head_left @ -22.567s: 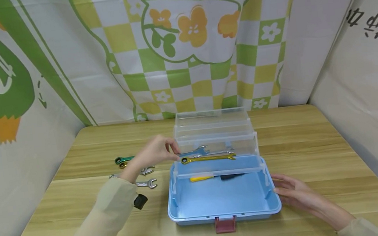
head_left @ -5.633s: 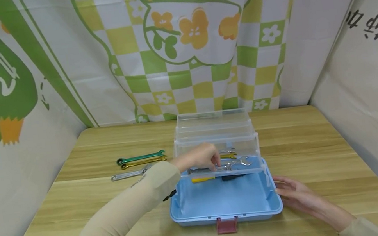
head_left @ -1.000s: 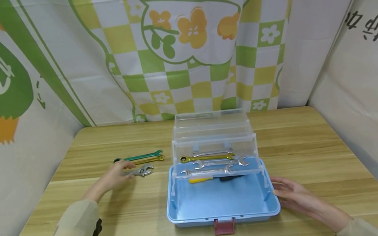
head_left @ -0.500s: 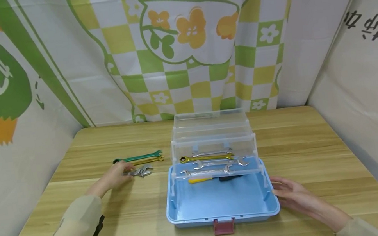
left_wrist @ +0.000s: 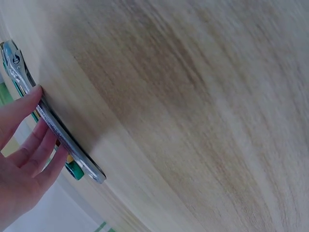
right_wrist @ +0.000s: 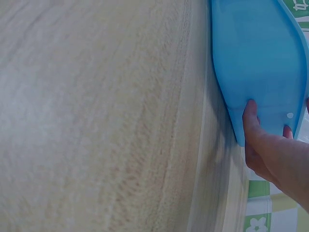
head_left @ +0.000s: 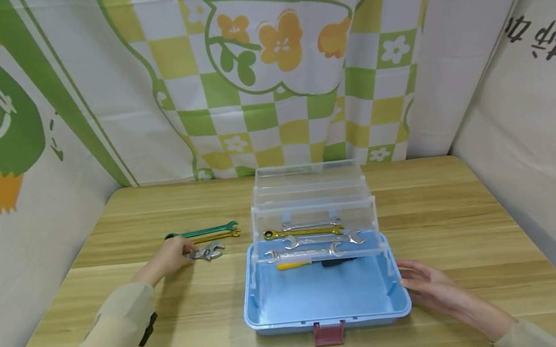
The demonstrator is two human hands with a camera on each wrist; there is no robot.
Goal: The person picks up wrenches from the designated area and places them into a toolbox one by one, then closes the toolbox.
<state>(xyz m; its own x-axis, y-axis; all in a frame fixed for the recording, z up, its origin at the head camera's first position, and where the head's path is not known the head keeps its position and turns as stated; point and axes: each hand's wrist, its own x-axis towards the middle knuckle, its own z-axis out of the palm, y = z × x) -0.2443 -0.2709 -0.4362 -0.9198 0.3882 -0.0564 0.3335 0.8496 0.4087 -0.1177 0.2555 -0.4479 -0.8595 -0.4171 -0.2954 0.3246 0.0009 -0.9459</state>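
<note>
My left hand (head_left: pixel 170 257) is at the left of the table, where its thumb and fingers pinch the handle of a silver adjustable wrench (left_wrist: pixel 67 137). The jaw end of that wrench points right in the head view. Just beyond it lie a green ratchet wrench (head_left: pixel 210 230) and a gold one (head_left: pixel 218 236), partly hidden by the hand. My right hand (head_left: pixel 435 286) rests against the right side of a blue toolbox (head_left: pixel 324 292); the right wrist view shows its thumb on the blue wall (right_wrist: pixel 256 63). The toolbox stands open.
A clear tray (head_left: pixel 263 219) is raised over the back of the toolbox. It holds a gold ratchet wrench (head_left: pixel 306 232) and several silver wrenches (head_left: pixel 306 253). Beneath it show a yellow handle (head_left: pixel 293 265) and a black handle (head_left: pixel 337 261). A maroon latch (head_left: pixel 329 334) hangs at the front.
Over the longer span, silver open-end wrenches went from table to tray by my left hand. That hand then returned to the adjustable wrench, shifting slightly right lately. My right hand has stayed at the toolbox.
</note>
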